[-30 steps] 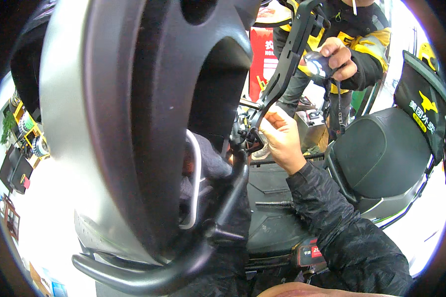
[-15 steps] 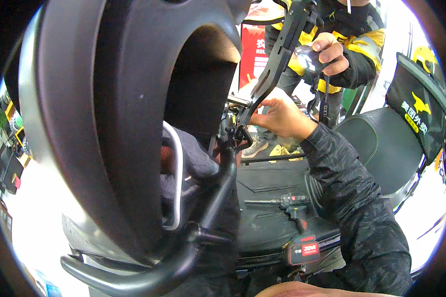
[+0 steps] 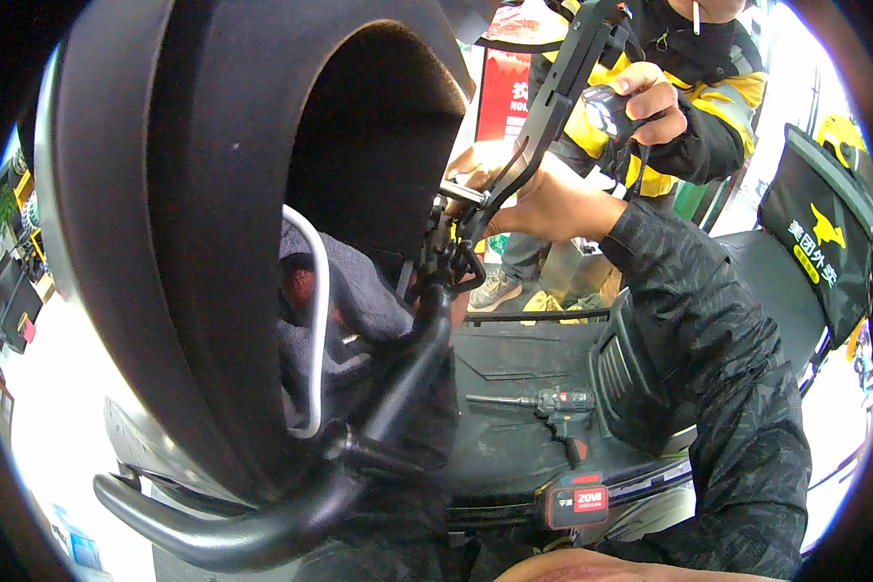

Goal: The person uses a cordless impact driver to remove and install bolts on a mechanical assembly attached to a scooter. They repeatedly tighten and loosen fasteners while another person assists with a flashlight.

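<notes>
My right hand (image 3: 558,199) reaches in from the right and grips behind the lower end of a long slotted black bracket (image 3: 551,102). A bare metal rod (image 3: 466,194) sticks out sideways by the bracket's foot, close to the fingers. Part of the grip is hidden behind the bracket. Just beneath are small black joints and a clamp (image 3: 446,254) on a thick black tube (image 3: 398,398). I cannot make out my left hand. A co-worker's hand (image 3: 655,107) holds a small lamp-like thing (image 3: 606,112) with a black cable, right of the bracket.
A big dark curved shell (image 3: 228,242) fills the left, with grey cloth (image 3: 359,291) and a white curved strip (image 3: 320,339) in its opening. A cordless impact driver (image 3: 563,403) lies on the black footboard (image 3: 500,359). Further right stand a black seat (image 3: 776,291) and box (image 3: 824,228).
The whole view has shifted slightly. My right hand has moved from a fingertip hold beside the bracket to a position further around behind it. The impact driver still lies on the footboard.
</notes>
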`<state>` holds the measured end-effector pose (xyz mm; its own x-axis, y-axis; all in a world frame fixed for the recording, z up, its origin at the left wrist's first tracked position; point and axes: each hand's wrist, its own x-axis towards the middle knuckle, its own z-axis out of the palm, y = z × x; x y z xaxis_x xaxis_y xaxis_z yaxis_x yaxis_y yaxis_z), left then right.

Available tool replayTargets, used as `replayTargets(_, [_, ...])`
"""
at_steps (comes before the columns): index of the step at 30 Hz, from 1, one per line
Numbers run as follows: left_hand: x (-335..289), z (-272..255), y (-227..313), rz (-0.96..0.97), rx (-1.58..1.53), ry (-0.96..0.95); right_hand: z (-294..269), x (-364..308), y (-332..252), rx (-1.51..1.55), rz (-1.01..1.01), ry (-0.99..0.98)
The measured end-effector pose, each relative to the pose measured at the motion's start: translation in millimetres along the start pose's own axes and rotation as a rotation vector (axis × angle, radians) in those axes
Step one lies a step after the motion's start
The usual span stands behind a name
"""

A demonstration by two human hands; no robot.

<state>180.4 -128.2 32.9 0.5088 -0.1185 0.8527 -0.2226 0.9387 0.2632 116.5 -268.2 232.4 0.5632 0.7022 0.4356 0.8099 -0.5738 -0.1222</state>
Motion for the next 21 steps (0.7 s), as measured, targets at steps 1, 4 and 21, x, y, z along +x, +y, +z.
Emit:
replayTargets(1, [-1, -2, -2, 0.01, -0.003, -0.006, -4, 4, -3, -0.014, -0.015, -0.041])
replayTargets(4, [-2, -8, -7, 0.02, -0.034, -0.087, -4, 13, -10, -0.018, -0.113, -0.015])
replayTargets(21, [-18, -4, 5, -0.226, 0.026, 0.239, -14, 17, -26, -0.164, 0.024, -0.157])
